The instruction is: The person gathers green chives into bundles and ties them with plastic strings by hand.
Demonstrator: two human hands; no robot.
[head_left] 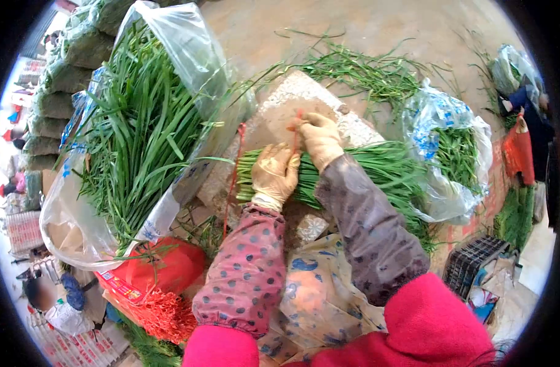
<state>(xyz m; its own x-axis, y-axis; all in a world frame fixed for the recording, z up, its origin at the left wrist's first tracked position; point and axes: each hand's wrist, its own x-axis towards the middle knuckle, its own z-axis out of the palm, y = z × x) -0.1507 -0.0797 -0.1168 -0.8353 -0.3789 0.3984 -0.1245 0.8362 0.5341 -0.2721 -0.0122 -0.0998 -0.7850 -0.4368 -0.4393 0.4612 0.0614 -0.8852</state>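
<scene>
A bundle of long green stalks (372, 168) lies across a patterned board (298, 92), its pale cut ends to the left. My left hand (276, 171), in a tan glove, rests on the bundle near those ends, fingers bent together. Just to its right, above the bundle, my gloved right hand (320, 139) pinches a thin red tie (297, 119), which runs down beside my left fingers. Another red strand (236, 159) hangs over the board's left side. Whether my left fingers also grip the tie is hidden.
A large clear bag of green leaves (145, 122) stands at the left, above a red bag (164, 263) with red strands (164, 315). Loose stalks (365, 70) lie beyond the board. Right: a plastic bag of greens (454, 153), a black crate (476, 263). Another person (66, 300) sits lower left.
</scene>
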